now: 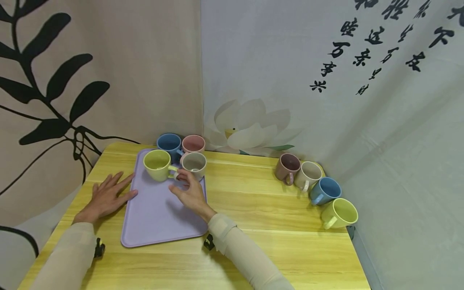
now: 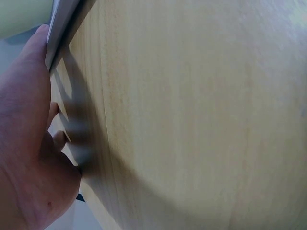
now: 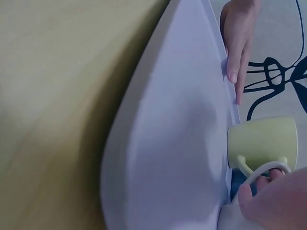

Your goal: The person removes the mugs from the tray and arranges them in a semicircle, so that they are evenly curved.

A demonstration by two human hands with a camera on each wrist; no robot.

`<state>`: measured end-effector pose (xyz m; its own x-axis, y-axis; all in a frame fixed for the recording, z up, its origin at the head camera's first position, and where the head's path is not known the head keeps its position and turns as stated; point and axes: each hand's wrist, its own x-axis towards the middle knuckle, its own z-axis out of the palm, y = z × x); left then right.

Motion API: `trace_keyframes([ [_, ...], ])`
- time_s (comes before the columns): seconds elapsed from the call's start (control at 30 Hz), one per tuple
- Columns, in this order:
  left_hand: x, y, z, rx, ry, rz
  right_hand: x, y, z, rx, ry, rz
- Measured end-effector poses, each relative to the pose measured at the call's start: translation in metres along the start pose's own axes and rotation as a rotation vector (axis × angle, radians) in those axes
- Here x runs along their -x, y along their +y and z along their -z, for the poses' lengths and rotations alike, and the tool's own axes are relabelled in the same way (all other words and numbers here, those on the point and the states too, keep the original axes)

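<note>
High head view facing forward and down, close tilted wrist views, tray (image 1: 156, 217) shared by head and right wrist

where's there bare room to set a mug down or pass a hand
Bare: the near part of the purple tray, and the wide stretch of table between the tray and the row of four mugs on the right. Crowded: that row, and the tray's far end, where the yellow-green mug, grey mug, blue mug and pink mug bunch beside the right hand.
</note>
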<state>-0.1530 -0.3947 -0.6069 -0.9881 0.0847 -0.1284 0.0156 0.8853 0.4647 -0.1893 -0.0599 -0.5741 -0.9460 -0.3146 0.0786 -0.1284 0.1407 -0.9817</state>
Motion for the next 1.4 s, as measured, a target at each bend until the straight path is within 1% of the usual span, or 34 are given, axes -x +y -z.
trace_keyframes([
  [0.2, 0.001, 0.000, 0.001, 0.002, 0.000, -0.002, 0.002, 0.001, 0.003, -0.012, 0.015, 0.019],
  [0.47, 0.001, 0.002, 0.002, 0.005, 0.001, -0.003, 0.012, 0.000, 0.014, -0.072, 0.071, 0.001],
  [0.6, 0.000, 0.002, 0.001, 0.001, 0.001, -0.003, 0.016, 0.004, 0.021, -0.040, 0.107, 0.022],
  [0.73, 0.000, 0.002, 0.002, 0.001, -0.002, -0.001, 0.018, 0.007, 0.026, -0.013, 0.167, 0.039],
  [0.8, 0.000, 0.002, 0.002, 0.000, -0.005, 0.000, 0.020, 0.007, 0.029, -0.017, 0.205, 0.027],
  [0.9, 0.000, 0.001, 0.001, 0.000, -0.006, 0.001, 0.021, 0.007, 0.032, -0.036, 0.258, -0.014],
  [1.0, 0.000, 0.000, 0.001, 0.000, -0.003, 0.002, 0.021, 0.006, 0.036, -0.070, 0.293, -0.047],
  [1.13, 0.000, -0.001, 0.000, -0.004, 0.002, -0.002, 0.021, 0.005, 0.039, -0.106, 0.321, -0.068],
  [1.23, 0.001, 0.000, 0.000, -0.004, 0.001, -0.003, 0.021, 0.004, 0.040, -0.109, 0.343, -0.083],
  [1.4, 0.001, 0.002, 0.001, 0.005, 0.001, -0.001, 0.021, 0.005, 0.044, -0.134, 0.343, -0.104],
])
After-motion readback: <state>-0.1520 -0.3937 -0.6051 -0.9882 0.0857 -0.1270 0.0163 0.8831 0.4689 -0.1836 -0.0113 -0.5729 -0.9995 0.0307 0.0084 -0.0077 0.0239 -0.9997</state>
